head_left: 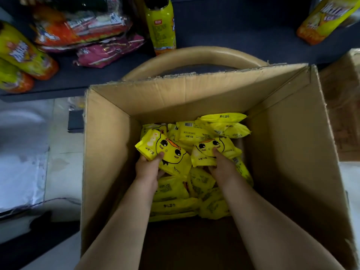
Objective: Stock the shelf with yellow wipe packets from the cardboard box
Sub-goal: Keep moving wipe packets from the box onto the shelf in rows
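An open cardboard box (109, 152) stands below me with several yellow wipe packets (175, 205) piled on its bottom. Both my arms reach down into it. My left hand (148, 168) grips a yellow packet with a cartoon duck face (169, 151), thumb on top. My right hand (222, 168) grips another duck-face packet (206, 151), thumb pressed on its front. More packets (224, 123) lie at the far side of the box. The dark shelf (233, 30) runs just beyond the box.
On the shelf lie yellow-orange snack bags (21, 53), red and pink packs (91, 36), an upright yellow bag (161, 24) and another yellow bag (327, 18) at the right. A curved cardboard piece (194, 55) sits behind the box. A second carton (344, 106) stands right; plastic sheeting (21, 152) lies left.
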A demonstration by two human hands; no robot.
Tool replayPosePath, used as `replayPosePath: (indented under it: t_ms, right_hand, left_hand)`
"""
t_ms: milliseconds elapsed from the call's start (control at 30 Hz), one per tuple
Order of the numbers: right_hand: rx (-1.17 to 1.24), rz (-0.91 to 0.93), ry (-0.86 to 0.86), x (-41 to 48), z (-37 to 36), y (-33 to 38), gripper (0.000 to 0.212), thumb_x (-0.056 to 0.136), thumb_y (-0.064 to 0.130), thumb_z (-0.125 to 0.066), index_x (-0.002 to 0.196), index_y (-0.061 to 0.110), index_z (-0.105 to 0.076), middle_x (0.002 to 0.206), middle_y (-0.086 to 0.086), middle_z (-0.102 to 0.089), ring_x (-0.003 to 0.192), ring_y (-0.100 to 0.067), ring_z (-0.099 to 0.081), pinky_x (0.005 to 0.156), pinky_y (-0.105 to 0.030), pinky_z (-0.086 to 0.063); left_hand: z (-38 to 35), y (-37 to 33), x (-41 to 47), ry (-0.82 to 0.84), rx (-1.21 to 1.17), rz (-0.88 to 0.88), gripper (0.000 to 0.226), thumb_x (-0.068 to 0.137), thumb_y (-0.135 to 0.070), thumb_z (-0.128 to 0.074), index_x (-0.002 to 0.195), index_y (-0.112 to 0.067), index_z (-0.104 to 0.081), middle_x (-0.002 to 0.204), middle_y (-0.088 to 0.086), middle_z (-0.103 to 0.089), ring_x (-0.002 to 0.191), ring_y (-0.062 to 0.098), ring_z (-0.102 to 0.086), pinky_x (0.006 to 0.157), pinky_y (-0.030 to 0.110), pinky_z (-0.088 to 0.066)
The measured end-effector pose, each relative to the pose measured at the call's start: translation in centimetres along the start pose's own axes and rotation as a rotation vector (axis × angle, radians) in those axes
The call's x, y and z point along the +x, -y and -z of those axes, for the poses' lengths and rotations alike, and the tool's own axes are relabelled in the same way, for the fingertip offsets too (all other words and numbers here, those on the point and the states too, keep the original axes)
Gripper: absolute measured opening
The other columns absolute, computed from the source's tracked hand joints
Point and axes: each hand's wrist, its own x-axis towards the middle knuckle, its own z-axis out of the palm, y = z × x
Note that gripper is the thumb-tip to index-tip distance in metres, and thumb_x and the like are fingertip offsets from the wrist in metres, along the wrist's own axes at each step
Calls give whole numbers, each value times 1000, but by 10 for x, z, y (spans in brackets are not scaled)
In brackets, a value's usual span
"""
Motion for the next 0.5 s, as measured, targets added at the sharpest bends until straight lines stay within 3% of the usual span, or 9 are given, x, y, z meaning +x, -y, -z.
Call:
replayPosePath:
  t_ms: [67,100,200,300,433,500]
  right_hand:
    - [-30,63,-130,-16,7,14,48,87,14,-66,132,11,-50,130,-13,-56,115,-34,-57,84,-45,-52]
    - [-67,111,-166,-27,11,23,52,83,10,-69,132,13,-50,129,-13,-57,114,-35,-57,84,-46,-50]
    - [-202,195,-170,-68,25,54,50,81,10,-72,127,8,-53,124,-13,-59,112,-33,-58,85,-42,-48]
    - [-232,237,-72,-116,39,94,32,83,8,-71,112,9,-59,111,-11,-63,97,-27,-61,84,-39,-49]
    - [-272,377,100,-180,45,156,25,82,0,-68,106,8,-63,103,-14,-67,76,-24,-63,71,-37,-52]
    - [-270,467,172,-216,47,189,25,81,0,-69,105,6,-62,96,-13,-67,71,-23,-62,64,-34,-51]
  left_hand:
    - [1,-9,-16,17,2,-4,34,88,-9,-63,121,-11,-56,116,11,-62,100,28,-59,76,38,-50]
    - [1,-14,-25,10,-5,-15,32,87,-8,-63,118,-10,-57,112,10,-62,97,27,-59,77,36,-49]
    - [5,-32,-61,26,6,-71,21,86,-9,-65,105,-13,-59,103,9,-62,85,22,-59,76,32,-45]
    - [8,-56,-106,88,37,-182,18,85,-8,-66,103,-7,-63,94,11,-66,74,20,-62,71,30,-49]
    - [13,-92,-176,160,52,-338,35,77,-26,-74,106,-10,-65,95,13,-71,89,32,-68,89,51,-51]
    - [14,-108,-200,177,77,-487,48,65,-38,-80,106,-20,-63,99,9,-72,92,30,-69,87,55,-51]
